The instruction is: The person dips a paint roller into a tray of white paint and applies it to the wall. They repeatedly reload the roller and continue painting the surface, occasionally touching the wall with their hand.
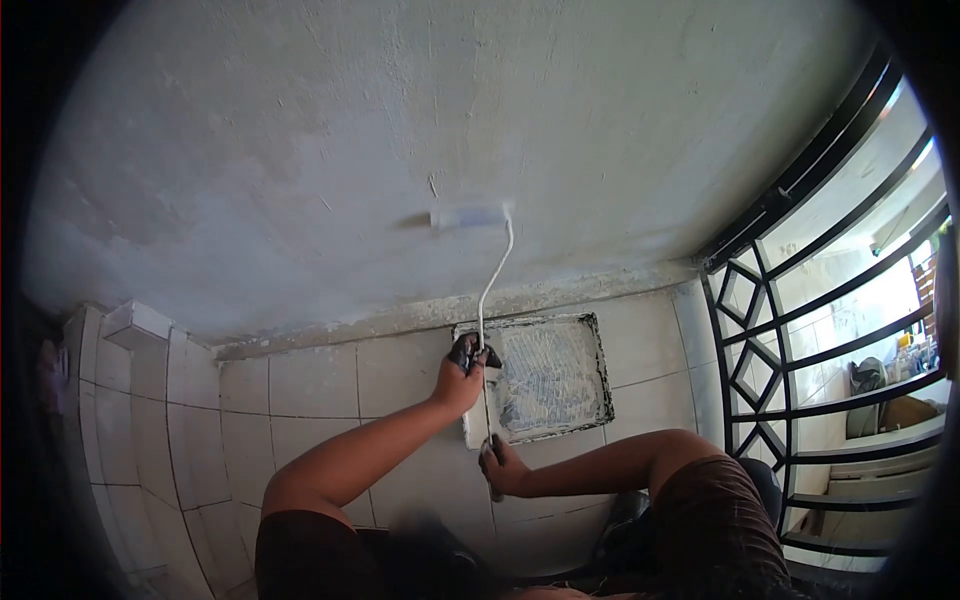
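Observation:
A paint roller (472, 216) with a pale, slightly blurred sleeve is at the wall (350, 130). Its long bent white rod runs down toward me. My left hand (463, 372), dark-smeared or partly covered in black, is closed around the upper part of the handle. Lower down, my right hand (503, 468) is wrapped around the handle's end. Beneath and beside my hands, a paint tray (606, 385) with a blackened rim lies on the floor, its ribbed bottom coated in whitish paint.
Pale tiles (310, 390) cover the floor up to the wall's rough base. To the right stands a black metal gate (785, 370) with diamond shapes, and assorted items (905, 360) show behind it. A small tiled ledge (138, 325) juts out at the left.

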`<state>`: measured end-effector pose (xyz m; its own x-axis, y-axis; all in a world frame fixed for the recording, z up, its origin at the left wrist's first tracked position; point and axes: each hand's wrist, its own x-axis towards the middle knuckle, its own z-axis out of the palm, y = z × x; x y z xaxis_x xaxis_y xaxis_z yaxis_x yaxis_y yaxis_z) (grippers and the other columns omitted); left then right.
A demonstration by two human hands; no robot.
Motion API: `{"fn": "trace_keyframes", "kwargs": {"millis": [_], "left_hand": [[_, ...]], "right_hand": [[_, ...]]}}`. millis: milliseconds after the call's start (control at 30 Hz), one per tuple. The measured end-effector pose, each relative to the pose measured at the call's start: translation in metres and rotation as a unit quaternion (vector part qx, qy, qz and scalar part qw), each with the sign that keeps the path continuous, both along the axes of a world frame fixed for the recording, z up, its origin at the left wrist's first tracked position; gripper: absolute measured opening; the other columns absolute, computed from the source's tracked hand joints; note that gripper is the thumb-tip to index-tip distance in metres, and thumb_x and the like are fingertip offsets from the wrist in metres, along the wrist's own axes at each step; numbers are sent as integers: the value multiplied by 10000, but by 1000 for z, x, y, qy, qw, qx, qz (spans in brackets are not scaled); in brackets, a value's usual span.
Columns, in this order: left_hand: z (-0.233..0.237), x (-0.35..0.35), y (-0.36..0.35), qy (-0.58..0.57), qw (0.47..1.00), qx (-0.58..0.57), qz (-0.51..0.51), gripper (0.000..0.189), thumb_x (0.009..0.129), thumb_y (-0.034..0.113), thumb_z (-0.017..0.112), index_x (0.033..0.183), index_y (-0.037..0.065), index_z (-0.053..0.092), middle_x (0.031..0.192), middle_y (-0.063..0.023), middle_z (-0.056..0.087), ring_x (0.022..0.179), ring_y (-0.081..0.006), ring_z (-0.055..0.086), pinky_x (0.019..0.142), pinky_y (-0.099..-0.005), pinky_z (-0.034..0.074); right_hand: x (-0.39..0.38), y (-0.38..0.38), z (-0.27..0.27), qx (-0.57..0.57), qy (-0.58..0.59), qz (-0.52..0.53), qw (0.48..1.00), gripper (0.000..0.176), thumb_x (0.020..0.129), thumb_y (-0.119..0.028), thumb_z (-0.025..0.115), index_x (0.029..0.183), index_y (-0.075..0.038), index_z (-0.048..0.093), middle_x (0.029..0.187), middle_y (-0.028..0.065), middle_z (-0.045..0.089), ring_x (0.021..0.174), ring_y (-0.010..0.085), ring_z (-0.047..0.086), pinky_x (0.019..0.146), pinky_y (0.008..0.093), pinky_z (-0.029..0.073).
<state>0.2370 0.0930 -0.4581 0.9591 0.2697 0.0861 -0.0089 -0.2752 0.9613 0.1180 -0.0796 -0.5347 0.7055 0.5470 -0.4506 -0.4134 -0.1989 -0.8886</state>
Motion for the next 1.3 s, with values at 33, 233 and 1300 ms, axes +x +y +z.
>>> {"fn": "trace_keyframes", "kwargs": {"millis": [33, 233, 1300], "left_hand": [[-18, -7, -2, 8, 1000, -6, -2, 235, 896, 104, 609, 1097, 5, 539, 839, -154, 642, 728, -227, 620, 672, -346, 492], [-61, -32, -3, 151, 988, 5, 33, 249, 890, 116, 634, 1103, 23, 545, 837, -120, 650, 698, -207, 608, 647, -351, 494], [6, -10, 35, -18, 995, 29, -98, 216, 910, 72, 586, 1110, 21, 519, 852, -35, 609, 774, -104, 555, 713, -273, 476]], "right_hand": [[-7, -6, 9, -10, 53, 7, 999, 118, 988, -197, 424, 973, -81, 407, 698, 27, 497, 576, 122, 491, 518, 312, 438], [-31, -13, 51, -29, 253, 4, 967, 157, 1005, -242, 409, 950, -96, 399, 702, 27, 492, 572, 123, 493, 510, 299, 451], [-16, 14, 11, -28, -63, -20, 997, 164, 972, -176, 463, 1014, -17, 454, 745, 81, 516, 655, 166, 477, 614, 343, 419]]}}
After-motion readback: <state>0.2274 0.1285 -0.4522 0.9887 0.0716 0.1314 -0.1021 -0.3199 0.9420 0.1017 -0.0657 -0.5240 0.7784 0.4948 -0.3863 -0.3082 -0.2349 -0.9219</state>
